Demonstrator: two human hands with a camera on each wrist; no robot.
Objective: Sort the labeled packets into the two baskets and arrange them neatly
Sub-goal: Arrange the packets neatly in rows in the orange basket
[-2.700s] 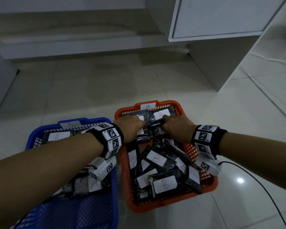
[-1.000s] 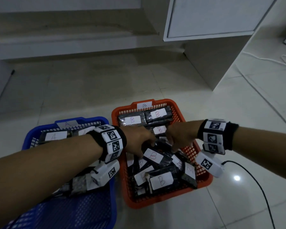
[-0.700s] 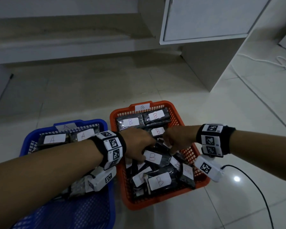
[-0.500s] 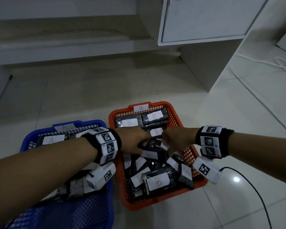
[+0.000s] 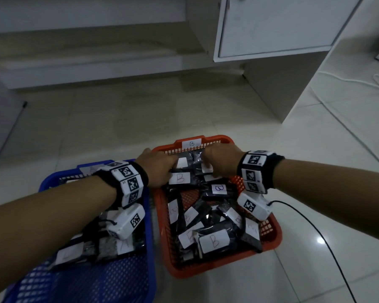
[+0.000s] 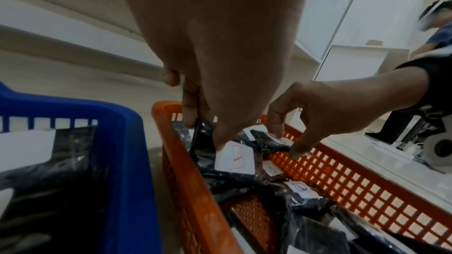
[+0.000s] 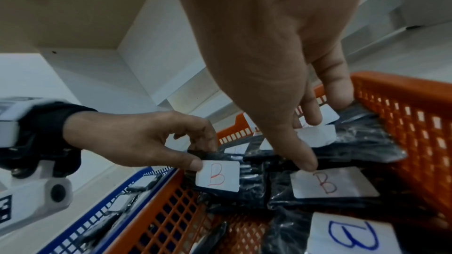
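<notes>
— Head view?
— Left hand (image 5: pixel 157 170) and right hand (image 5: pixel 220 160) are both at the far end of the orange basket (image 5: pixel 269 240); the blue basket (image 5: pixel 127 281) sits beside it.

— Left wrist view?
— Thumb and fingers pinch a red-B packet (image 6: pixel 229 158) at its far-left edge.

— Right wrist view?
— Right fingers (image 7: pixel 305 159) are spread and press down on a second B packet (image 7: pixel 337 186), just right of the pinched one.
</notes>
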